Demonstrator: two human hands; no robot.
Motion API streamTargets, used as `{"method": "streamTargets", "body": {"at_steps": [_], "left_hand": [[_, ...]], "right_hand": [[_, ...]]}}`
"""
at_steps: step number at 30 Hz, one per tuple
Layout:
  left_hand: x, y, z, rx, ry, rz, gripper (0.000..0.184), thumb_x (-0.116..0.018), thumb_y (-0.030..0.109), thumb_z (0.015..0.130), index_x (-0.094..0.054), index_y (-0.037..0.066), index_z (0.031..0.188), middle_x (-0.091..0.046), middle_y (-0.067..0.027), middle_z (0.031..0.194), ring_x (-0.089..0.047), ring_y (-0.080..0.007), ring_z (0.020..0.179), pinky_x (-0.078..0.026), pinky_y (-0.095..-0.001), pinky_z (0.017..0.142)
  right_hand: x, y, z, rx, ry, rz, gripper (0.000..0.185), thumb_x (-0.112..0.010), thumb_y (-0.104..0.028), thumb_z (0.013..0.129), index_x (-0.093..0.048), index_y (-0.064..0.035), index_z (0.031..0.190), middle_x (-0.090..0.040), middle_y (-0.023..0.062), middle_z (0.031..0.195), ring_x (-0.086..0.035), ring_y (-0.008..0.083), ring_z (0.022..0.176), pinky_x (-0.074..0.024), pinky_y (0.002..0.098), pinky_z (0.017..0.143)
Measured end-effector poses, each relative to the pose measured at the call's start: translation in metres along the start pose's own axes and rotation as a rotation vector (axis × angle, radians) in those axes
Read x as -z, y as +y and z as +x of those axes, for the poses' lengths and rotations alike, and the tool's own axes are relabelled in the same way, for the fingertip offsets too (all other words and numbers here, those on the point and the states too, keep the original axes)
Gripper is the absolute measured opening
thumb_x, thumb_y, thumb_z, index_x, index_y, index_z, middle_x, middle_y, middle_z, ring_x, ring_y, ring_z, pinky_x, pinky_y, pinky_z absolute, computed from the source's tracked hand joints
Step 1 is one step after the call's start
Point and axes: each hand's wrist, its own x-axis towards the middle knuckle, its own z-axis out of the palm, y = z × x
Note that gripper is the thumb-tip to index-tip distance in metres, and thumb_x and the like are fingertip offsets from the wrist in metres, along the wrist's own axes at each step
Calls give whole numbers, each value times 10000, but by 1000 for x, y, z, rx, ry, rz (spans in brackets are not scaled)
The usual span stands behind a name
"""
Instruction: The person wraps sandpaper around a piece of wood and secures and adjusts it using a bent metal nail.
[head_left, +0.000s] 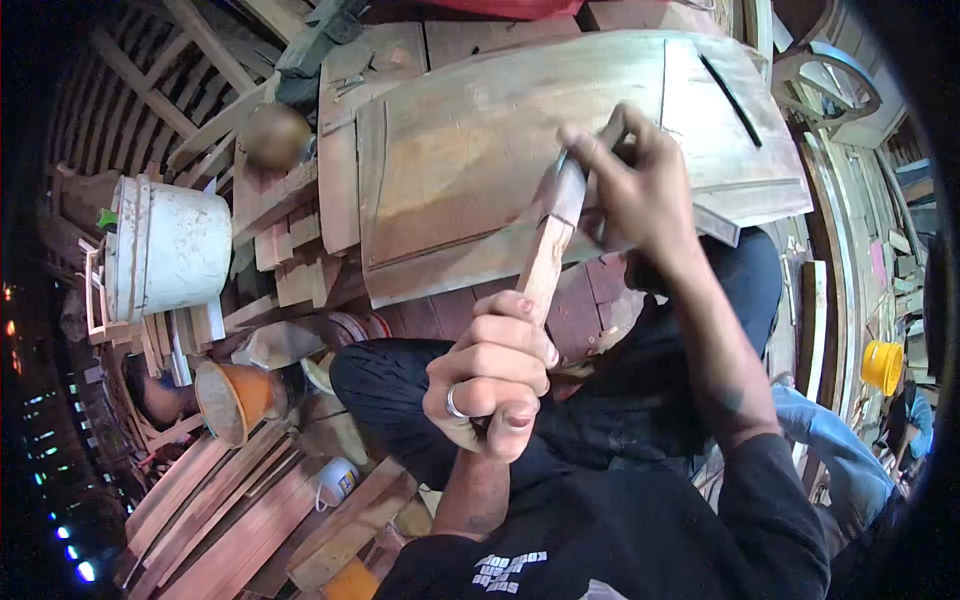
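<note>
My left hand (490,375), with a ring on one finger, is closed around the lower part of a squared wooden stick (541,272) that tilts up and away from me. The stick's far end (566,192) looks darker and greyish. Beside that end is my right hand (645,185), fingers curled and thumb pinched in, slightly blurred; what it grips is hidden. A flat greyish bar (716,226) sticks out below the right hand. Behind both hands lies a large curved wooden panel (460,140), with a thin black strip (731,100) on its right part.
At left stand a white bucket (175,250) and an orange bucket (225,400). Stacked planks (215,510) and a small white pail (337,481) lie lower left. To the right are a yellow container (882,366), long boards and another person's blue-clad leg (835,440).
</note>
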Motion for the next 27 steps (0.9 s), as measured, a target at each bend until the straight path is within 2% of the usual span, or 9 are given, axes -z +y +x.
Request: {"method": "streamTargets", "body": {"at_steps": [3,5,9,14,17,23,25,26,27], "left_hand": [[0,-1,2,-13,-6,-8,270,-655,202,921,-582,60,703,-645,-38,686,-660,-218,706,-519,-494,923],[2,-1,1,9,-18,42,410,-576,335,1002,-497,109,668,-572,-27,645,-616,-205,697,-471,-476,901],[-1,0,2,-17,-23,19,229,-641,187,907,-591,54,726,-640,-37,681,-660,-221,707,-521,-501,910],[-2,-5,3,-37,68,-66,194,-647,155,887,-596,48,734,-658,-47,707,-661,-224,711,-520,-504,917],[-4,4,3,33,-9,77,371,-560,290,993,-489,109,678,-557,-26,638,-610,-200,701,-486,-488,922],[-8,-5,8,51,84,-15,347,-532,265,990,-480,121,679,-552,-37,646,-608,-214,714,-471,-503,938],[-9,-1,9,71,92,-39,350,-528,276,994,-475,122,684,-535,-37,636,-605,-214,719,-469,-506,938],[-8,1,11,71,50,-5,349,-525,278,999,-474,117,693,-542,-43,638,-604,-219,702,-476,-509,930],[-10,2,11,74,42,-8,349,-525,278,999,-474,117,693,-542,-43,638,-604,-219,702,-476,-509,930]], "right_hand": [[-4,10,6,120,77,-10,361,-769,-258,940,-573,-2,779,-627,81,564,-625,131,476,-465,301,427],[-4,6,-10,252,-15,-48,375,-772,-258,940,-563,-5,759,-629,77,580,-623,129,483,-460,300,434],[-4,12,7,64,61,85,364,-773,-249,938,-567,-4,764,-601,48,574,-607,89,519,-434,294,444],[-9,10,-14,304,13,-27,366,-777,-260,932,-575,-6,763,-639,75,590,-601,104,486,-438,283,435],[-6,9,-2,178,51,-11,355,-776,-260,932,-584,-10,767,-640,76,593,-598,102,485,-441,279,433],[-2,16,-7,279,37,31,358,-757,-245,954,-545,-26,767,-621,50,601,-573,83,501,-424,275,445],[9,3,-5,48,-15,103,343,-757,-244,957,-563,-19,785,-633,54,603,-591,88,511,-430,272,452],[12,18,11,166,113,-141,336,-762,-236,950,-577,-6,790,-648,64,608,-614,107,512,-448,283,458],[14,20,18,96,109,20,328,-770,-229,934,-587,0,787,-658,71,615,-634,117,532,-465,286,484]]}}
